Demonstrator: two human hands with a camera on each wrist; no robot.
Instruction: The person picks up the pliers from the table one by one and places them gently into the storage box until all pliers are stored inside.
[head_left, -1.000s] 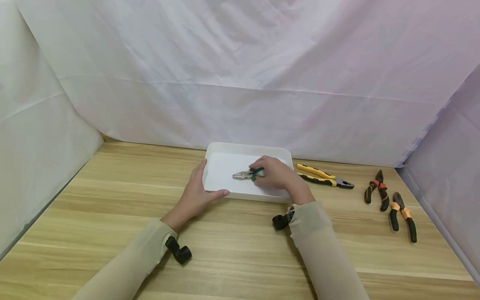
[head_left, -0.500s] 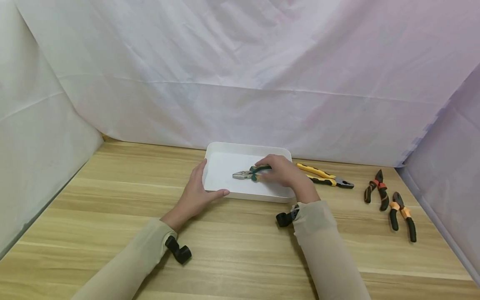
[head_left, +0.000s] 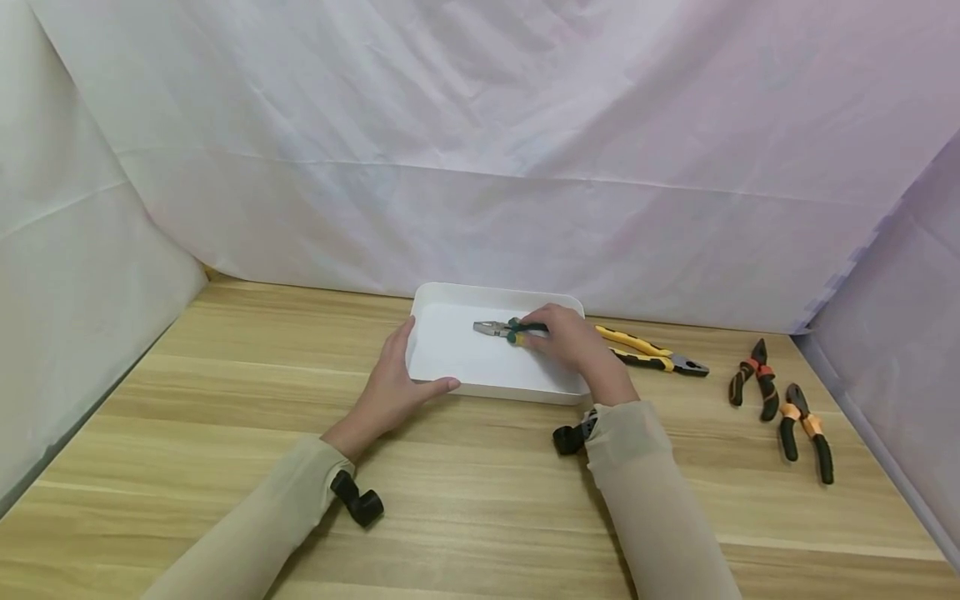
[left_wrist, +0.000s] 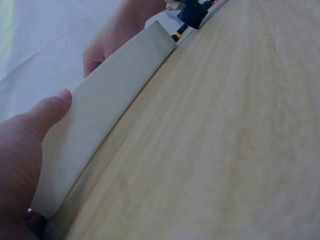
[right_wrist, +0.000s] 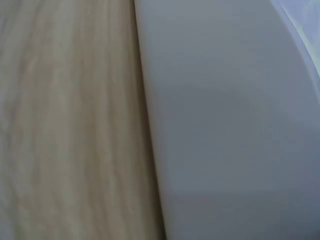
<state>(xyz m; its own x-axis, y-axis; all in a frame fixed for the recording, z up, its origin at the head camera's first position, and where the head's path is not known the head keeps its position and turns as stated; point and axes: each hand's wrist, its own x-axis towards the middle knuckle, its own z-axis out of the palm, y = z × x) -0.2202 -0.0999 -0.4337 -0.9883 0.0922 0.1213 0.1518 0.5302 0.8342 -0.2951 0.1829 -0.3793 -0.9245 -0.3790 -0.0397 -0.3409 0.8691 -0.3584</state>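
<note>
Right hand (head_left: 564, 337) gripping pliers (head_left: 501, 330) within a white tray (head_left: 453, 354).
The pliers point leftward from that hand, long axis crosswise; the left hand (head_left: 385, 389), farther off, touches the tray's corner, thumb and fingers apart.

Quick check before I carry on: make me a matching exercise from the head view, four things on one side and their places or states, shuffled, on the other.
Things
1. tray
2. green-handled pliers
3. yellow-handled pliers
4. orange-handled pliers

Places or states
A. lying on the table, the nearest pliers to the person
B. gripped by the right hand
C. white, with the left hand at one corner
D. lying on the table, the closest of the loose pliers to the white container

Right pairs: 1-C, 2-B, 3-D, 4-A
</note>
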